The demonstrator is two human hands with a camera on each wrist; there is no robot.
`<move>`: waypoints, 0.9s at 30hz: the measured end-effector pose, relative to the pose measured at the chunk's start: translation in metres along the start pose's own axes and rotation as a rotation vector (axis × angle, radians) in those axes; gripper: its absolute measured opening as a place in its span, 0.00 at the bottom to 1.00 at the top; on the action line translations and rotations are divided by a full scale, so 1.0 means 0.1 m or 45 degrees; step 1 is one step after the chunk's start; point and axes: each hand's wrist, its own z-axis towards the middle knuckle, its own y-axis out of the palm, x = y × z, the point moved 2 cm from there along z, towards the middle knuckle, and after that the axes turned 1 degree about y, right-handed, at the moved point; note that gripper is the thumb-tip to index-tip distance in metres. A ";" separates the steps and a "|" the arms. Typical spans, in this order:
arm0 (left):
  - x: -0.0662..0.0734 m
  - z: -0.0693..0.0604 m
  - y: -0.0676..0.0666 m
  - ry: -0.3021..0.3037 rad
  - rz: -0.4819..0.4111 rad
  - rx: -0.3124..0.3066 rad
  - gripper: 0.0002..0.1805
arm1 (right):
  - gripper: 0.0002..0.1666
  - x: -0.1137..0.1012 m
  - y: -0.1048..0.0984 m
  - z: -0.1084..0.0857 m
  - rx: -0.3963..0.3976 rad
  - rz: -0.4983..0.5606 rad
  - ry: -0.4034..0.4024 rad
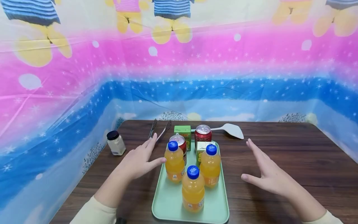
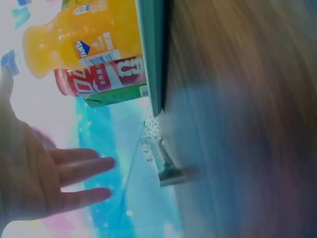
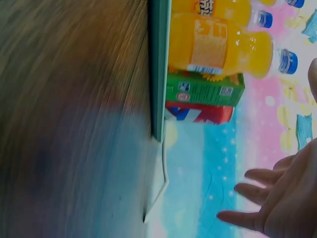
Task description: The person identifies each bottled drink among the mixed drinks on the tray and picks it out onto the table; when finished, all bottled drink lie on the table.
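Across the lower frame spreads a dark brown wooden table point(image 1: 302, 146), bearing a pale green rectangular plastic tray point(image 1: 167, 202) at bottom centre. The left hand point(image 1: 138, 160), left of centre, and the right hand point(image 1: 269, 175), lower right, have fingers extended, holding nothing. On the tray stand three blue-capped plastic bottles of orange drink point(image 1: 193, 193), with two green cardboard cartons point(image 1: 183, 132) and two red metal cans point(image 1: 203, 137) behind.

Dark brown wood-grain counter point(image 1: 293, 146), creased printed fabric walls point(image 1: 218, 70) on three sides, pink and blue bands point(image 1: 240, 88), white snowflakes point(image 1: 190, 82), yellow cartoon figures point(image 1: 162, 34)
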 end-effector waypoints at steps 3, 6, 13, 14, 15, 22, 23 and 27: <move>-0.05 0.06 0.04 -0.120 -0.261 -0.062 0.56 | 0.59 -0.06 0.03 0.02 0.027 0.128 -0.088; -0.08 0.15 0.11 -0.265 -0.522 -0.074 0.56 | 0.57 -0.13 0.07 0.06 0.069 0.208 -0.195; -0.12 0.30 0.32 -0.442 -0.878 -0.031 0.35 | 0.49 -0.27 0.20 0.14 0.087 0.334 -0.278; -0.13 0.32 0.35 -0.457 -0.908 -0.031 0.33 | 0.48 -0.28 0.22 0.15 0.082 0.347 -0.278; -0.13 0.33 0.37 -0.477 -0.940 -0.033 0.31 | 0.47 -0.30 0.24 0.15 0.079 0.360 -0.281; -0.16 0.38 0.45 -0.580 -1.028 -0.047 0.26 | 0.46 -0.38 0.32 0.20 0.094 0.405 -0.282; -0.17 0.38 0.46 -0.598 -1.032 -0.053 0.25 | 0.45 -0.39 0.33 0.21 0.095 0.408 -0.280; -0.18 0.38 0.52 -0.642 -1.014 -0.076 0.21 | 0.43 -0.42 0.38 0.23 0.102 0.414 -0.255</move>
